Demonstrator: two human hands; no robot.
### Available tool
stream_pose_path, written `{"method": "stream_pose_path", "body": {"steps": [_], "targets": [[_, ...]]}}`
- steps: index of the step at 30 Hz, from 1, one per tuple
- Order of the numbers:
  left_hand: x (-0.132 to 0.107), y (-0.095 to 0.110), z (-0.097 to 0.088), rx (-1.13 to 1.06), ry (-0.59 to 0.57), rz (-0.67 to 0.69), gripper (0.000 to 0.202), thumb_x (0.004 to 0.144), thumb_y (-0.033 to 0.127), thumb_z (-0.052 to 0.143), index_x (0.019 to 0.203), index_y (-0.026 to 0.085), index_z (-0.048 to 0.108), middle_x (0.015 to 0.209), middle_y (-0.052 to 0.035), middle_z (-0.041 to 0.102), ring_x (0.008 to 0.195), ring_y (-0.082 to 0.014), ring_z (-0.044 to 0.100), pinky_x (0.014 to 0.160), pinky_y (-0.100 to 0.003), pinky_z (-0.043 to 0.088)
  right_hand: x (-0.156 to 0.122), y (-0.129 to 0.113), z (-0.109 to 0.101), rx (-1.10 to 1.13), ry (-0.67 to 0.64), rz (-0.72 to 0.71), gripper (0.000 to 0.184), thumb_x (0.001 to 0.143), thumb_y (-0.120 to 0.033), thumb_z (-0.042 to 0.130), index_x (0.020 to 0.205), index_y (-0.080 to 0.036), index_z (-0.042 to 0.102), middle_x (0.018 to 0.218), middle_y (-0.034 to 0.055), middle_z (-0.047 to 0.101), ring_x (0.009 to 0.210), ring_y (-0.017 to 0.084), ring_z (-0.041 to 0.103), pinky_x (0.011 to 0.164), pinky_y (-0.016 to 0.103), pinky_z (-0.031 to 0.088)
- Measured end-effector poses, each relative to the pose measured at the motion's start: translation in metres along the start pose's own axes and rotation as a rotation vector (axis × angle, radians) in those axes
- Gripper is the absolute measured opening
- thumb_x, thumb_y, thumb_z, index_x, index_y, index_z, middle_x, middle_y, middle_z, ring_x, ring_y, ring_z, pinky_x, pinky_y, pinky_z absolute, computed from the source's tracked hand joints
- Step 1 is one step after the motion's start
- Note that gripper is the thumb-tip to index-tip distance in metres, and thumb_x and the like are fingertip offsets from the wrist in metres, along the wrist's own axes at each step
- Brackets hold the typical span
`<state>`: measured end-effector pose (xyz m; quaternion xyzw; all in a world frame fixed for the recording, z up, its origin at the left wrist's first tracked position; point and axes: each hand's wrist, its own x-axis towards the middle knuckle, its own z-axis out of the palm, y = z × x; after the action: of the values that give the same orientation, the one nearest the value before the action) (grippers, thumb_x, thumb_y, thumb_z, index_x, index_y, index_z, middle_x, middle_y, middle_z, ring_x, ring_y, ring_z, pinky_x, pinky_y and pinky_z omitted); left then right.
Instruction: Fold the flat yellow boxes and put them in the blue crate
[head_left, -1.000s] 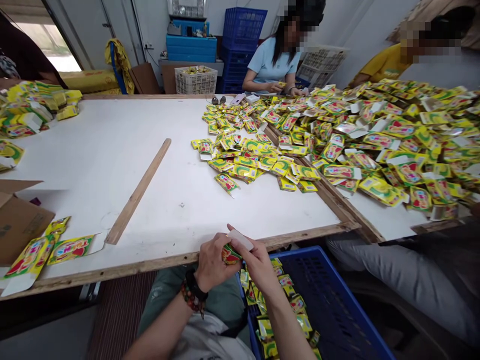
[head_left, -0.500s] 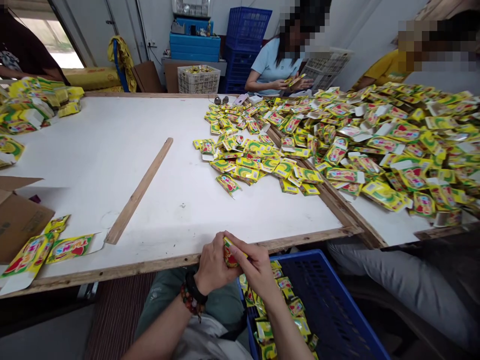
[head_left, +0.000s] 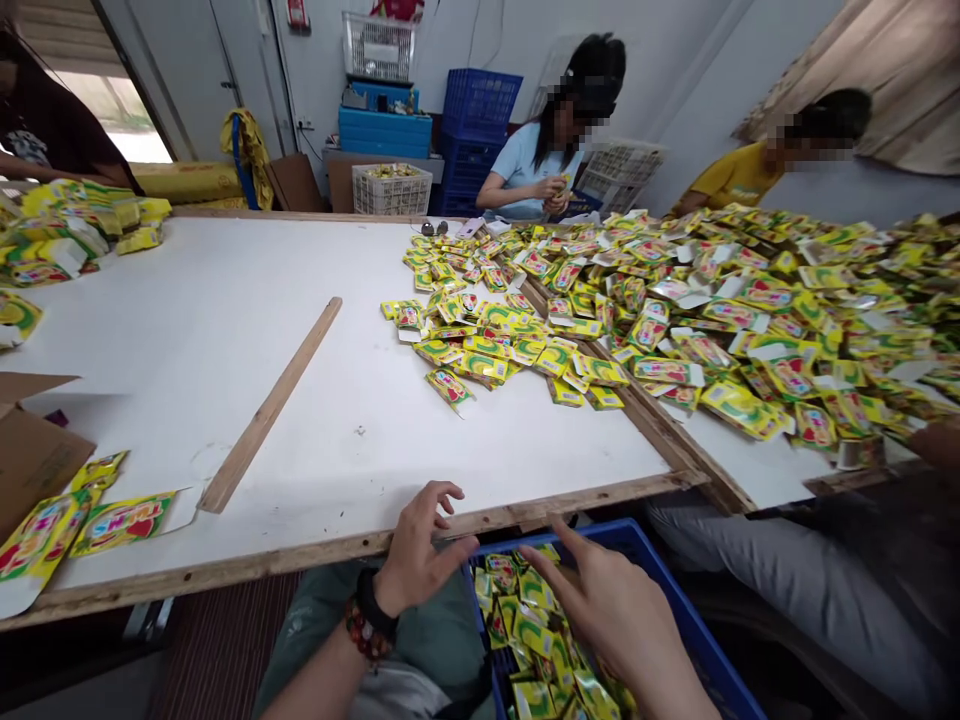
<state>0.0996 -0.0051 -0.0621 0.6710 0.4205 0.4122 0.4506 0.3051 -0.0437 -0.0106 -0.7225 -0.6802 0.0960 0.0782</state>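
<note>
- Released at the left grip (head_left: 415, 550), with fingers loosely curled and thumb stretched toward the right grip (head_left: 611, 600); held by the wood-trimmed front edge of the white-topped bench (head_left: 202, 270).
- Released at the right grip too, with two digits spread apart and pointing toward the left grip; too close over the contents below to tell whether touching.
- Directly under the right grip, small flat yellow-and-green cardboard boxes (head_left: 534, 635) with red printing, piled loosely inside a blue slatted plastic crate (head_left: 664, 572).
- Just behind the left grip, on the same wrist, a black band (head_left: 375, 605) and a bracelet of reddish-brown beads (head_left: 365, 630).
- Straight beyond the left grip, on the bench, a loose spread of matching boxes (head_left: 487, 345), with white flaps visible on some.
- Farther out and to the right of the right grip, a large heap of the same boxes (head_left: 787, 320), partly across a brown wooden rail (head_left: 671, 445).
- Left of the left grip, a long bare wooden strip (head_left: 274, 400) lying diagonally; farther left, larger printed yellow packages (head_left: 45, 540) beside an open brown cardboard carton (head_left: 37, 460).
- Far beyond both grips, across the bench, a person in a light-blue shirt (head_left: 517, 165), with a small yellow piece in the hands.
</note>
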Motion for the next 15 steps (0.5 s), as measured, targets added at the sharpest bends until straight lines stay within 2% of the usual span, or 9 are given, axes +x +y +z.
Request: {"method": "stream_pose_path", "body": {"steps": [2, 4, 5, 8, 10, 12, 13, 15], "targets": [[0.002, -0.002, 0.003, -0.087, 0.113, -0.089, 0.025, 0.093, 0.040, 0.042, 0.104, 0.020, 0.053, 0.098, -0.0068, 0.059, 0.083, -0.0159, 0.058, 0.069, -0.027, 0.052, 0.026, 0.005, 0.005, -0.045, 0.012, -0.021, 0.047, 0.090, -0.042, 0.047, 0.127, -0.016, 0.060, 0.110, 0.0166, 0.071, 0.086, 0.030, 0.071, 0.067, 0.036, 0.053], [0.003, -0.005, 0.007, -0.118, 0.191, -0.117, 0.025, 0.096, 0.036, 0.035, 0.099, 0.019, 0.054, 0.095, -0.0062, 0.059, 0.077, -0.0139, 0.057, 0.064, -0.026, 0.053, 0.067, -0.004, 0.017, 0.034, 0.017, -0.056, 0.045, 0.093, -0.031, 0.042, 0.133, -0.014, 0.052, 0.128, 0.0168, 0.061, 0.108, 0.028, 0.063, 0.085, 0.037, 0.049], [0.003, -0.007, 0.009, -0.113, 0.208, -0.107, 0.025, 0.097, 0.034, 0.034, 0.098, 0.019, 0.055, 0.094, -0.0060, 0.059, 0.076, -0.0135, 0.057, 0.063, -0.025, 0.053, 0.092, -0.012, 0.024, 0.071, -0.003, -0.012, 0.046, 0.092, -0.031, 0.044, 0.135, -0.013, 0.049, 0.130, 0.0174, 0.059, 0.115, 0.028, 0.059, 0.092, 0.037, 0.045], [0.004, -0.009, 0.007, -0.035, 0.235, -0.036, 0.026, 0.096, 0.025, 0.031, 0.100, 0.019, 0.056, 0.092, -0.0061, 0.060, 0.075, -0.0142, 0.058, 0.063, -0.027, 0.055, 0.159, -0.039, 0.042, 0.102, 0.003, 0.076, 0.066, 0.082, -0.046, 0.059, 0.132, -0.005, 0.047, 0.128, 0.0263, 0.054, 0.120, 0.036, 0.049, 0.093, 0.045, 0.041], [0.008, -0.006, -0.002, 0.064, 0.245, 0.035, 0.029, 0.094, 0.017, 0.029, 0.106, 0.019, 0.056, 0.098, -0.0082, 0.062, 0.083, -0.0165, 0.060, 0.067, -0.030, 0.057, 0.188, -0.052, 0.046, 0.119, 0.008, 0.085, 0.067, 0.079, -0.048, 0.062, 0.127, -0.004, 0.050, 0.127, 0.0285, 0.051, 0.120, 0.039, 0.046, 0.092, 0.050, 0.039], [0.016, 0.000, -0.015, 0.217, 0.230, 0.120, 0.040, 0.089, 0.009, 0.029, 0.121, 0.019, 0.051, 0.114, -0.0117, 0.060, 0.103, -0.0207, 0.059, 0.083, -0.039, 0.056, 0.197, -0.060, 0.043, 0.151, -0.020, 0.016, 0.056, 0.077, -0.042, 0.064, 0.120, -0.007, 0.056, 0.123, 0.0248, 0.053, 0.118, 0.036, 0.047, 0.092, 0.047, 0.037], [0.020, 0.004, -0.023, 0.314, 0.216, 0.157, 0.047, 0.087, 0.006, 0.030, 0.129, 0.018, 0.046, 0.126, -0.0133, 0.055, 0.118, -0.0235, 0.053, 0.094, -0.044, 0.052, 0.193, -0.061, 0.039, 0.170, -0.045, -0.050, 0.051, 0.075, -0.038, 0.067, 0.116, -0.009, 0.058, 0.120, 0.0215, 0.056, 0.116, 0.034, 0.049, 0.093, 0.044, 0.037], [0.029, 0.012, -0.039, 0.517, 0.174, 0.197, 0.062, 0.081, 0.003, 0.036, 0.142, 0.019, 0.033, 0.145, -0.0139, 0.040, 0.139, -0.0286, 0.030, 0.110, -0.055, 0.033, 0.171, -0.062, 0.027, 0.208, -0.103, -0.208, 0.047, 0.068, -0.030, 0.073, 0.110, -0.014, 0.061, 0.116, 0.0138, 0.060, 0.113, 0.028, 0.051, 0.094, 0.038, 0.037]]}}
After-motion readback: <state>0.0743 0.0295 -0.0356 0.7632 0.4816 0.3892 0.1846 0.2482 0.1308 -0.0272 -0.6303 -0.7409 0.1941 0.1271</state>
